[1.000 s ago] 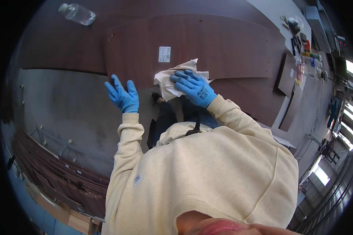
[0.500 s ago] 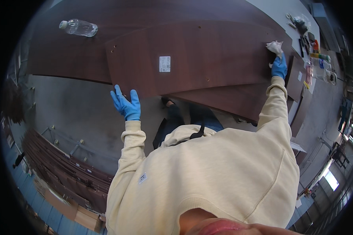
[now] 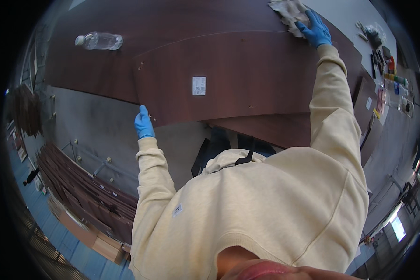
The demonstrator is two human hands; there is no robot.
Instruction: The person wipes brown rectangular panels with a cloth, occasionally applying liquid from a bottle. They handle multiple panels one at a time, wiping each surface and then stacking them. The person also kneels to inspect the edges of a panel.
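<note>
My left hand (image 3: 144, 123), in a blue glove, is closed on the near left corner of a brown wood-look panel (image 3: 228, 74). The panel has small holes near its edges and a white printed label (image 3: 199, 86). Far to the right, my blue-gloved right hand (image 3: 316, 31) holds a crumpled whitish cloth (image 3: 289, 15) against the brown surface just beyond the panel's far edge. Part of the cloth lies under the palm and thumb, and it spreads out to the left.
A clear capped bottle (image 3: 100, 41) lies on the larger brown board (image 3: 88, 70) beneath. Another brown board (image 3: 266, 128) sticks out on my side. Tools and small items (image 3: 382, 58) lie at the right. Stacked brown panels (image 3: 88, 191) stand at the lower left.
My right hand has swept the cloth from the panel's right end up past its far edge. My left hand has gone from spread fingers to closed at the panel's corner.
</note>
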